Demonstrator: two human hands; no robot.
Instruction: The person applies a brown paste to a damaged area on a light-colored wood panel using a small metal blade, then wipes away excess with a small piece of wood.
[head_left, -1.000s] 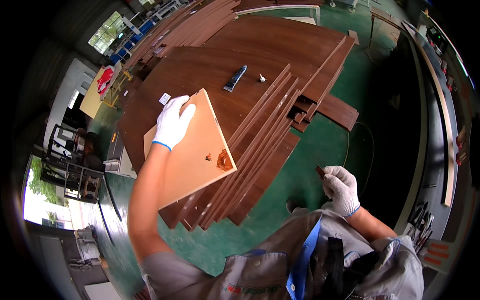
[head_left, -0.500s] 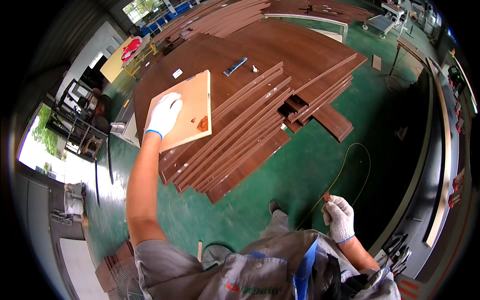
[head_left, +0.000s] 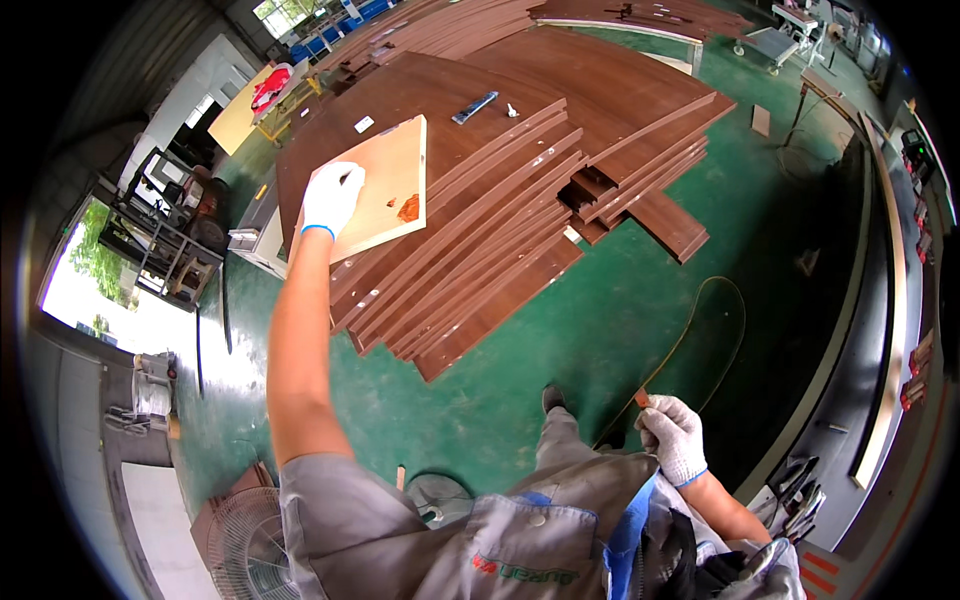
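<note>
Since half a second ago the left hand (head_left: 332, 197) has stayed pressed on the light plywood panel (head_left: 385, 185), while the right hand (head_left: 672, 436) has drifted a little lower in the frame. Gloved in white, the left hand lies flat on the panel's left part, fingers spread, gripping nothing. That panel rests in the upper left of the frame on the stack of dark brown boards (head_left: 480, 230), an orange-red blotch (head_left: 408, 208) near its lower right corner. Lower right, the right hand pinches a small reddish-brown piece (head_left: 642, 398) between fingertips, above the green floor (head_left: 620, 300).
</note>
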